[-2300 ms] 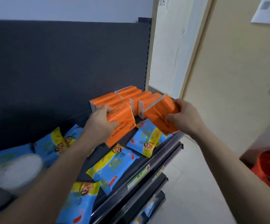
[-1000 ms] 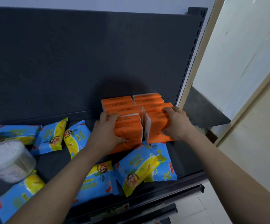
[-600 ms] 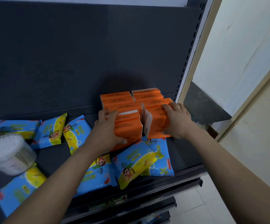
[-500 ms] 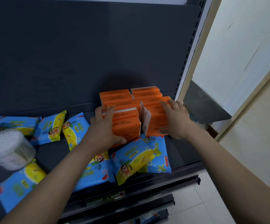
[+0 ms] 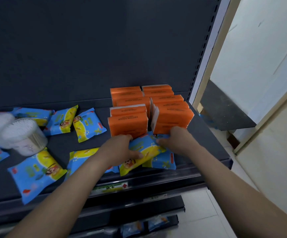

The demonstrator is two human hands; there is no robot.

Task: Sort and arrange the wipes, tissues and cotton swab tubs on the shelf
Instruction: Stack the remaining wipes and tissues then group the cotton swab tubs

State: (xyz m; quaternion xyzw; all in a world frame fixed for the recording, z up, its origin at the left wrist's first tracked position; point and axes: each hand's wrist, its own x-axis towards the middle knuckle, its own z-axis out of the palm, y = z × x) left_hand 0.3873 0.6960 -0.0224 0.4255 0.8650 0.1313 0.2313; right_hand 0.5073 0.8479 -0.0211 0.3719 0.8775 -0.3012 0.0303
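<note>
Orange tissue packs (image 5: 129, 124) stand in two rows at the right end of the dark shelf (image 5: 206, 141). In front of them lie two blue-and-yellow wipes packs, one (image 5: 144, 152) on top of the other (image 5: 163, 162). My left hand (image 5: 120, 150) grips the upper wipes pack at its left side, thumb on top. My right hand (image 5: 175, 140) holds the packs' far right edge, fingers curled under. Two clear cotton swab tubs (image 5: 22, 134) stand at the left. Several more wipes packs (image 5: 87, 124) lie scattered across the shelf.
The shelf's dark back panel (image 5: 87, 48) rises behind everything. A price label (image 5: 110, 187) sits on the front rail. Lower shelves (image 5: 139, 227) hold more packs. To the right are a cream wall and a pale floor (image 5: 208, 212).
Both hands have left the orange tissue packs and dropped forward onto the wipes packs lying in front of them. The tissue packs now stand upright in their rows.
</note>
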